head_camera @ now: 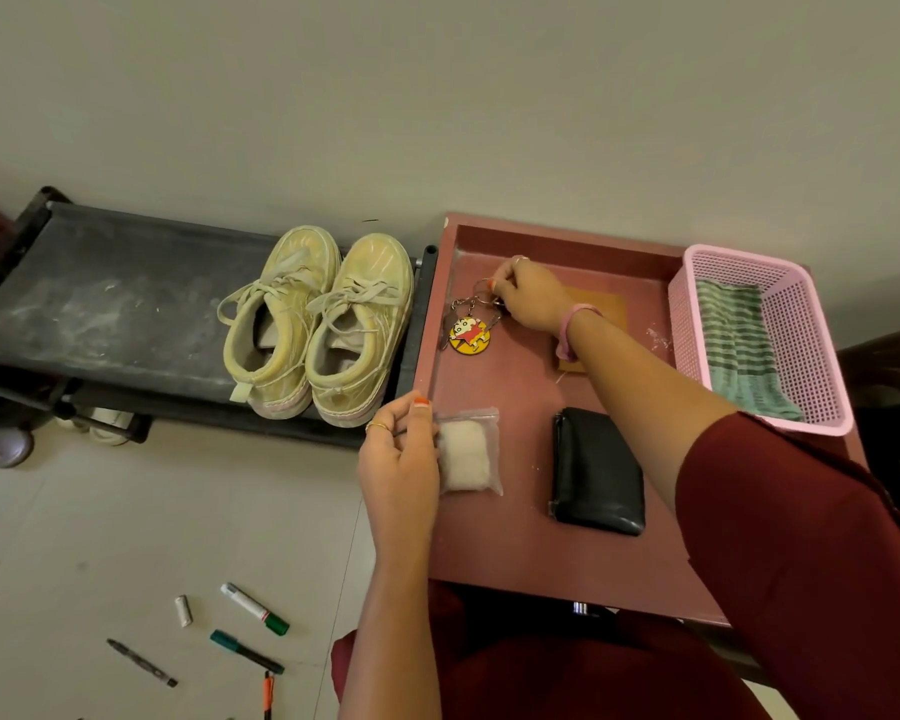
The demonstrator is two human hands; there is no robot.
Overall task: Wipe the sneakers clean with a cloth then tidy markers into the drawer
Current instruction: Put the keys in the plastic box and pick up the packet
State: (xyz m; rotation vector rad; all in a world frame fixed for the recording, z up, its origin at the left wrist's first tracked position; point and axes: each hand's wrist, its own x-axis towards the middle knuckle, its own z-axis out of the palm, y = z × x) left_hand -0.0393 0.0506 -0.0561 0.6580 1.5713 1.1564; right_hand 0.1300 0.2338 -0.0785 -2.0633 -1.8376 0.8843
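Note:
A pair of pale yellow sneakers (318, 324) stands on a black shoe rack (115, 298) at the left. A green striped cloth (739, 345) lies in a pink basket (806, 304) at the right. Several markers (254, 609) are scattered on the floor at the lower left. My right hand (528, 298) pinches the ring of a cartoon keychain (470, 332) inside the open reddish drawer (489, 537). My left hand (404, 454) grips a small clear plastic pouch (468, 452) with white stuff at the drawer's left edge.
A black wallet (596, 472) lies in the drawer near the front. A brown pad (601, 304) sits under my right wrist. More shoes (100, 420) stand on the floor below the rack. The drawer's metal knob (580, 609) shows at its front.

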